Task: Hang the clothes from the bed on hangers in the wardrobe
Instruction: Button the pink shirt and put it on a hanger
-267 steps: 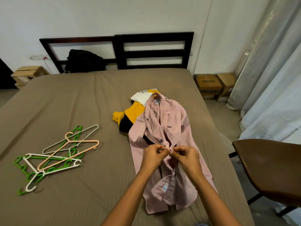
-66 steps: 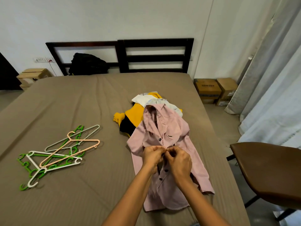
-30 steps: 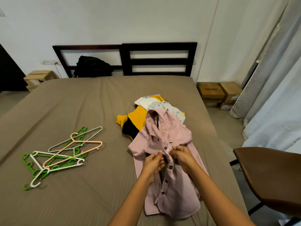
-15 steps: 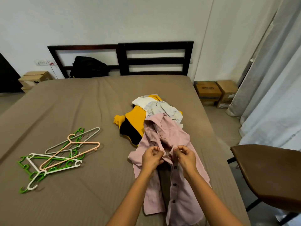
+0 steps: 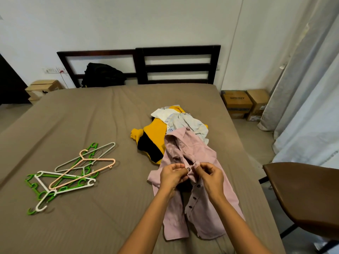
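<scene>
left grip [image 5: 172, 177] and right grip [image 5: 211, 177] in a pinch on pink shirt [image 5: 201, 154] front edges, bare bed [image 5: 119, 189] toward hangers [image 5: 73, 173]

The bed [image 5: 91, 116] lies open between the hangers [image 5: 73, 173] near its left edge and the pink shirt [image 5: 198, 154] and clothes pile [image 5: 157, 129] toward the right. A brown chair [image 5: 302, 195] crowds the right edge; a black bag [image 5: 102, 75] blocks the head edge.
</scene>
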